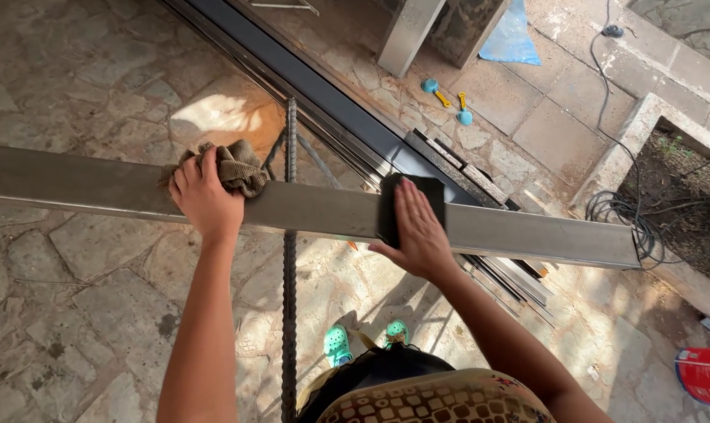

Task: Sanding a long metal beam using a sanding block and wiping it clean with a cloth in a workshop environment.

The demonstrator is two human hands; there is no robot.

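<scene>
Left hand (pixel 204 200) clamped on rag (pixel 233 166) atop beam (pixel 316 210) | right hand (pixel 418 231) flat, fingers together, on black pad (pixel 429 192)

Single head-worn view, looking steeply down from close above the metal beam (pixel 308 207), stone paving (pixel 81 305) far below; no second view.

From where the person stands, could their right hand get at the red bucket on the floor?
Probably not. The right hand presses a dark pad on the metal beam, and the red bucket sits low, far off to the right.
</scene>
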